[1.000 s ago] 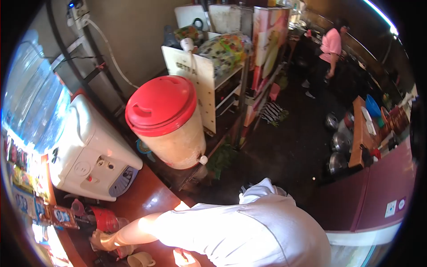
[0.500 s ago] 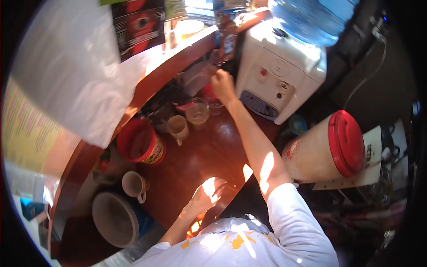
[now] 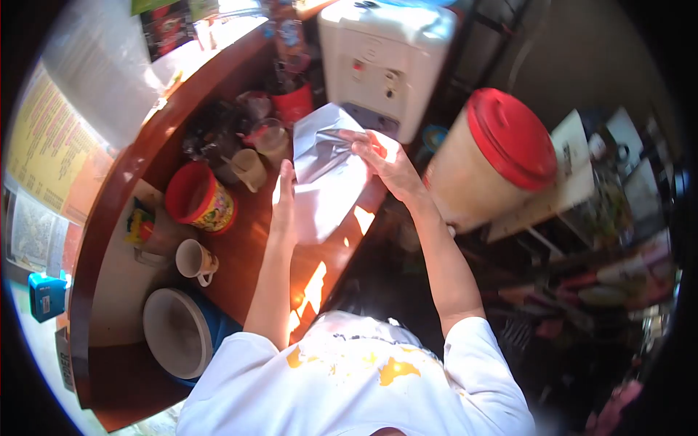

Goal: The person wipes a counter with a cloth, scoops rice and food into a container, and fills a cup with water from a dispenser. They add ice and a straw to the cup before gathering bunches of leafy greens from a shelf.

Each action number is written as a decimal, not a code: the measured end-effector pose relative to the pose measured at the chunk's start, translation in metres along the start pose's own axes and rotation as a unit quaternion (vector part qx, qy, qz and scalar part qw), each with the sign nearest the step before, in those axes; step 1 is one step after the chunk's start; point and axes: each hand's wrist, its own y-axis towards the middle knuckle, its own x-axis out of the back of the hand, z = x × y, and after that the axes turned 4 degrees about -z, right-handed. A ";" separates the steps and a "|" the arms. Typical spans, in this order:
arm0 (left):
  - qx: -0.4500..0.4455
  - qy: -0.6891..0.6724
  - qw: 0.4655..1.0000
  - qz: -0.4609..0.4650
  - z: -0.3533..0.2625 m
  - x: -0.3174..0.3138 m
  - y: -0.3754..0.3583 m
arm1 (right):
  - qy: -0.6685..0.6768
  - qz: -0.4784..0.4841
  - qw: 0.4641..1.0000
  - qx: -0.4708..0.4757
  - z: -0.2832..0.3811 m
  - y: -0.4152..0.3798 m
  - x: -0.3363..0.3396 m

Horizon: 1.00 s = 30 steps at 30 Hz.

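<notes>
A pale, crinkled plastic bag or sheet (image 3: 327, 196) hangs between my hands above the brown counter (image 3: 254, 272). My right hand (image 3: 382, 160) pinches its upper right part between thumb and fingers. Along its left edge, my left hand (image 3: 285, 196) is upright with the fingers mostly straight and seems to touch it. Behind it are a red container (image 3: 293, 105), a clear cup (image 3: 273, 142) and a beige mug (image 3: 249, 170).
A white water dispenser (image 3: 382, 62) stands at the back, and a big jug with a red lid (image 3: 509, 138) at the right. On the left are a red tub (image 3: 196, 196), a white mug (image 3: 193, 259) and a round bucket (image 3: 177, 334).
My right hand has come back from beside the dispenser, now with the pale plastic. My left hand has risen from the counter's front edge to the plastic. The view has shifted.
</notes>
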 end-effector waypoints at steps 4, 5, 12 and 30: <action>0.133 -0.167 0.947 0.240 0.038 -0.070 -0.056 | 0.004 -0.080 0.997 0.022 -0.005 -0.124 0.034; 0.008 -0.116 0.943 0.312 0.060 -0.078 -0.066 | 0.014 -0.113 0.993 -0.010 0.001 -0.161 0.043; 0.079 -0.041 0.899 0.428 0.152 -0.180 -0.231 | -0.114 -0.241 0.955 -0.133 0.023 -0.458 0.064; -0.111 0.163 0.594 0.780 0.411 -0.341 -0.592 | -0.211 -0.740 0.638 0.039 0.069 -0.920 0.020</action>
